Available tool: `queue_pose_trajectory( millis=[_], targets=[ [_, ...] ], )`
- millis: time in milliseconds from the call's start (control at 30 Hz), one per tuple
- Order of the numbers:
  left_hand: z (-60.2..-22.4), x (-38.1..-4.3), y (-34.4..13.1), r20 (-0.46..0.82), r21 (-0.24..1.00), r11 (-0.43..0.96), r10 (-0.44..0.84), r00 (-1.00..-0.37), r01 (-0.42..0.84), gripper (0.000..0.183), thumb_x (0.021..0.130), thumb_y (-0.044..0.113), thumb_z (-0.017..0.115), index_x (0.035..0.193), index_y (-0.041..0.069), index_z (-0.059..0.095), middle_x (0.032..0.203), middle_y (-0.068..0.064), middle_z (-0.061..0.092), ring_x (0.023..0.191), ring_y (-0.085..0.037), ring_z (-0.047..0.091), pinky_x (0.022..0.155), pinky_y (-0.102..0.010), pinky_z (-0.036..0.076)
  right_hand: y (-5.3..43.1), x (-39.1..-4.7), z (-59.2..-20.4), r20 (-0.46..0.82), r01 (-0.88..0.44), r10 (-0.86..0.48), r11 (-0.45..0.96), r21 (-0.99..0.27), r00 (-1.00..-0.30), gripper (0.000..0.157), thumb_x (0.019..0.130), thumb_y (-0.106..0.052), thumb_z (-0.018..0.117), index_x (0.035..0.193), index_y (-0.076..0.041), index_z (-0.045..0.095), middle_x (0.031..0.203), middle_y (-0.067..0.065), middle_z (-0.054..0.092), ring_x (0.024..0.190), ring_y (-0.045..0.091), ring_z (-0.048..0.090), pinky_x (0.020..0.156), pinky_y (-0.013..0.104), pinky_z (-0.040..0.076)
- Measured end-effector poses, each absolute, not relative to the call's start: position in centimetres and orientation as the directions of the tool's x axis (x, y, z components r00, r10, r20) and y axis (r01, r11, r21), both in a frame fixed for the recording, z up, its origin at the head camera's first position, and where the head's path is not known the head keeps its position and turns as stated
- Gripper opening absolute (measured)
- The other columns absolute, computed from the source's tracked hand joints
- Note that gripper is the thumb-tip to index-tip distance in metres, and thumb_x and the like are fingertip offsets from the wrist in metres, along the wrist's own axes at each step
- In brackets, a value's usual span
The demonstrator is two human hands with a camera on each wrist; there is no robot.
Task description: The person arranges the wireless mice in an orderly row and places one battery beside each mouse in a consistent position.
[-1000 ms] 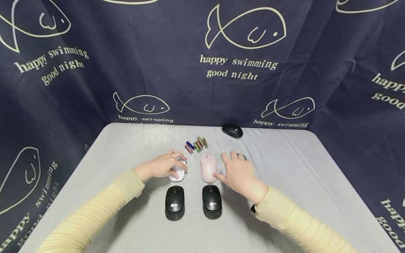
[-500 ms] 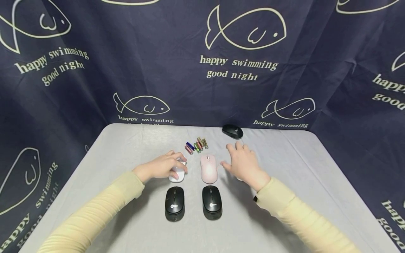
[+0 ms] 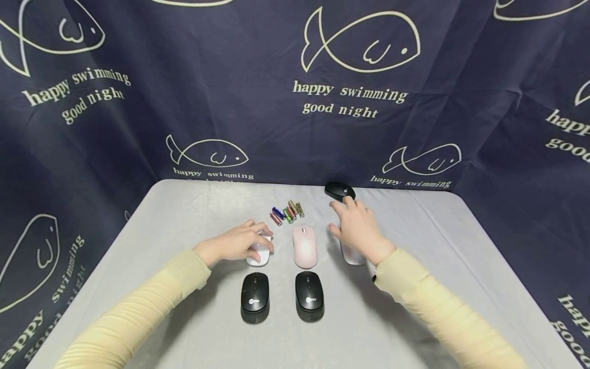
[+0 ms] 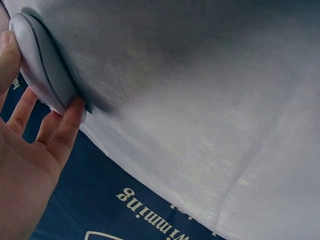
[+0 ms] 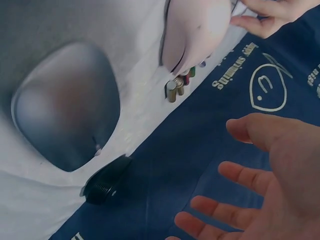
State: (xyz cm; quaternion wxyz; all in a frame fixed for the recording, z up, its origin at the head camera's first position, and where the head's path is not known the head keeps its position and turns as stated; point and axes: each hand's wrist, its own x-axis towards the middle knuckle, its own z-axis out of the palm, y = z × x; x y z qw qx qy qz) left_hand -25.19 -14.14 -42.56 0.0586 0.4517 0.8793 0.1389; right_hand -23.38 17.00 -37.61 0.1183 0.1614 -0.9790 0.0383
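Note:
My left hand (image 3: 236, 242) holds a white computer mouse (image 3: 258, 259) on the table, thumb on the near side and fingers over the far side. In the left wrist view this mouse (image 4: 50, 65) sits between thumb and fingertips, its side edge marked by a grey line. My right hand (image 3: 361, 231), fingers spread and holding nothing, hovers over a blue-grey mouse (image 5: 65, 107) whose pale rear (image 3: 353, 256) shows below the palm. Its fingertips overlap the front of a black mouse (image 3: 338, 190) at the table's back edge. A pink mouse (image 3: 305, 248) lies between both hands.
Two more black mice, one on the left (image 3: 255, 292) and one on the right (image 3: 309, 291), lie side by side nearer me. Several small batteries (image 3: 289, 212) lie clustered behind the pink mouse. A navy fish-print curtain (image 3: 276, 102) rises behind the pale table (image 3: 207, 328).
My right hand has let go of the blue-grey mouse beside the pink one, lifted, and moved forward to the black mouse at the back. The left hand stays on the white mouse.

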Motion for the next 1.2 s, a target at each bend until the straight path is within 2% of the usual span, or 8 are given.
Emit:
queue_pose_trajectory(
  millis=[467,767,1033,1200],
  targets=[
    [-42.8,-25.3,-14.2,0.023,0.295,0.549,0.814,-0.58,0.782,0.035,0.071,0.029,0.076,0.106,0.027,0.071,0.126,-0.005,0.055,0.095,-0.019,0.044,0.079,-0.034,0.041,18.3,-26.8,-37.9,0.199,-0.346,-0.334,0.938,-0.028,-0.921,0.054,0.083,-0.033,0.066,0.133,-0.02,0.051,0.137,0.017,0.043,0.115,0.043,0.044,0.08,0.06,0.039],
    [-42.8,-25.4,-14.3,0.02,0.293,0.555,0.81,-0.585,0.778,0.035,0.071,0.028,0.076,0.105,0.027,0.071,0.126,-0.005,0.055,0.097,-0.02,0.045,0.081,-0.034,0.041,18.9,-28.6,-37.8,0.17,-0.383,-0.373,0.923,-0.03,-0.912,0.053,0.084,-0.032,0.065,0.134,-0.021,0.05,0.142,0.017,0.037,0.118,0.045,0.04,0.082,0.062,0.037],
    [-42.8,-25.4,-14.3,0.027,0.282,0.543,0.82,-0.572,0.791,0.034,0.071,0.029,0.075,0.106,0.027,0.071,0.126,-0.004,0.055,0.099,-0.021,0.046,0.082,-0.034,0.042,19.7,-30.4,-38.7,0.128,-0.393,-0.388,0.919,-0.017,-0.913,0.057,0.086,-0.035,0.065,0.138,-0.023,0.046,0.15,0.017,0.028,0.126,0.047,0.033,0.093,0.074,0.024],
    [-42.6,-25.3,-14.3,0.022,0.289,0.547,0.817,-0.577,0.785,0.034,0.071,0.028,0.075,0.105,0.027,0.071,0.126,-0.005,0.055,0.099,-0.022,0.046,0.083,-0.035,0.042,20.1,-31.6,-39.3,0.112,-0.402,-0.397,0.915,-0.026,-0.911,0.058,0.086,-0.037,0.065,0.14,-0.027,0.044,0.152,0.014,0.025,0.131,0.046,0.028,0.094,0.076,0.019]
  ],
)
